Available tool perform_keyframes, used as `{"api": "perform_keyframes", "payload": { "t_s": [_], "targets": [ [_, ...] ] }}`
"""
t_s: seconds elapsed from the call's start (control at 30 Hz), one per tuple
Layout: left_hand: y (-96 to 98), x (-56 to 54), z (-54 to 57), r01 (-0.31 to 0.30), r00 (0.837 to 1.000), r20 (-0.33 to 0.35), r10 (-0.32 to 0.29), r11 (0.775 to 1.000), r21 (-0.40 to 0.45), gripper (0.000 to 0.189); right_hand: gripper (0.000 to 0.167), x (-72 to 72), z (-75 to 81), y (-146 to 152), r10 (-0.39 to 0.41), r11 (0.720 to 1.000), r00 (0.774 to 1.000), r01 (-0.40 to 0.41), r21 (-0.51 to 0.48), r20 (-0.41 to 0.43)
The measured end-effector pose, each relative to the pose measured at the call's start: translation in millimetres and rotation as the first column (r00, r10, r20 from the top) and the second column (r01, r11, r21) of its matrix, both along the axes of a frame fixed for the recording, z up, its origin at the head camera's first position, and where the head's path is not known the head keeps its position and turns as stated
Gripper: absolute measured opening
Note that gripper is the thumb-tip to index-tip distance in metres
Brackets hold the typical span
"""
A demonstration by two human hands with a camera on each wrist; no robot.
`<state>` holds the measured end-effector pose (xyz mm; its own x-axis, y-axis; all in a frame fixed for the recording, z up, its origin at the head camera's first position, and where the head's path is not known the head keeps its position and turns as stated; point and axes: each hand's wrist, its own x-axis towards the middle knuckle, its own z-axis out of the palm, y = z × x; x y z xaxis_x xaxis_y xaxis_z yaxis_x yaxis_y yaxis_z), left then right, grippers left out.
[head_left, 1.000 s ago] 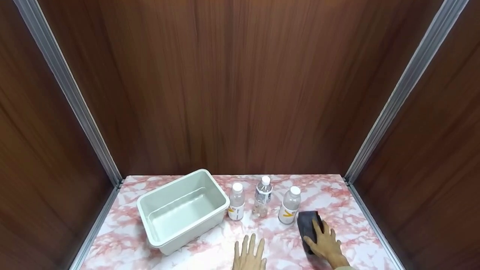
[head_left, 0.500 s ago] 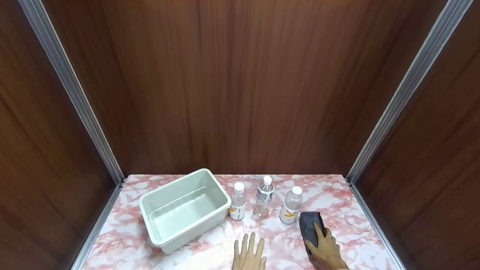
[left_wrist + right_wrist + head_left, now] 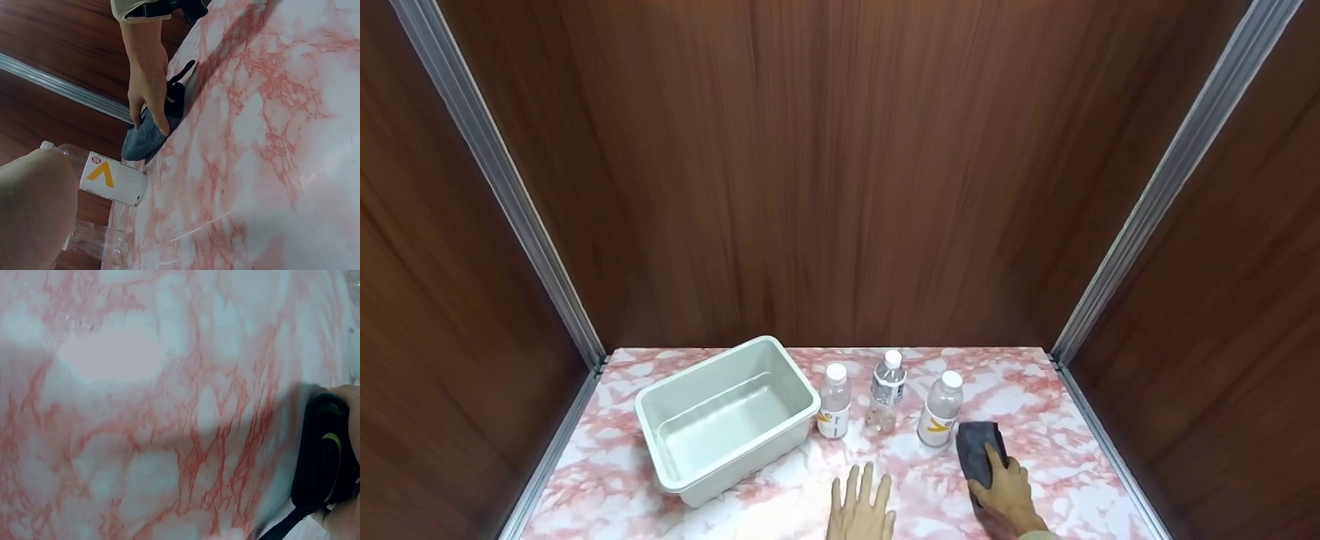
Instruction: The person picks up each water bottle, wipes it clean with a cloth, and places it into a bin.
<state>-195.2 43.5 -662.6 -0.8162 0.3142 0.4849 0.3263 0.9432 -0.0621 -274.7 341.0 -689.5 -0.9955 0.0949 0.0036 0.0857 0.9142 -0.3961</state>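
Note:
A dark grey pouch-like case (image 3: 977, 444) lies at the table's right side. Its exact kind is unclear. My right hand (image 3: 1006, 489) grips it from above, thumb on one side and fingers on the other. In the left wrist view, the case (image 3: 145, 138) has a black strap at its near end, and the right hand (image 3: 149, 90) straddles it. Only the case's dark end (image 3: 320, 455) shows in the right wrist view. My left hand (image 3: 861, 508) lies with straight, spread fingers at the table's front middle, holding nothing.
Three clear white-capped bottles stand upright in a row: a left bottle (image 3: 833, 424), a middle bottle (image 3: 888, 390) and a right bottle (image 3: 936, 427) close to the case. A pale grey bin (image 3: 750, 457) stands left. Brown wood-grain walls (image 3: 825, 187) enclose the marbled table (image 3: 780, 502).
My right hand has drawn its spread fingers in around the dark case. The case stays about where it was. My left hand, the bottles and the bin hold their places.

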Motion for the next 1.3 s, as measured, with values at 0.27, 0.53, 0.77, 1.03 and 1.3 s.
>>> {"api": "perform_keyframes", "payload": {
  "t_s": [0.27, 0.53, 0.77, 1.03, 1.3],
  "targets": [
    [5.9, -3.1, 9.1, -0.018, 0.999, -0.035, 0.019, 1.0, 0.023, 0.052, 0.078, -0.9, 2.8, -1.6, -0.019, 0.999, 0.999, 0.018, -0.03, -0.028],
    [8.9, -10.0, 29.3, 0.03, 0.999, -0.014, -0.029, 0.997, 0.072, 0.052, 0.073, -5.1, 10.6, -0.5, -0.059, 0.994, 0.998, 0.056, -0.099, -0.034],
    [14.5, -22.0, 45.5, 0.108, 0.994, 0.004, -0.109, 0.987, 0.123, 0.049, 0.073, -8.5, 19.4, 7.0, -0.109, 0.979, 0.994, 0.11, -0.173, 0.018],
    [25.7, -40.6, 63.8, 0.133, 0.985, 0.095, -0.142, 0.987, 0.094, 0.049, 0.077, -11.9, 26.1, 13.7, -0.156, 0.951, 0.985, 0.168, -0.261, 0.069],
    [37.0, -53.7, 72.3, 0.151, 0.987, 0.046, -0.153, 0.987, 0.046, 0.05, 0.074, -6.5, 36.3, 11.3, -0.184, 0.94, 0.983, 0.184, -0.288, 0.027]
  ]
}}
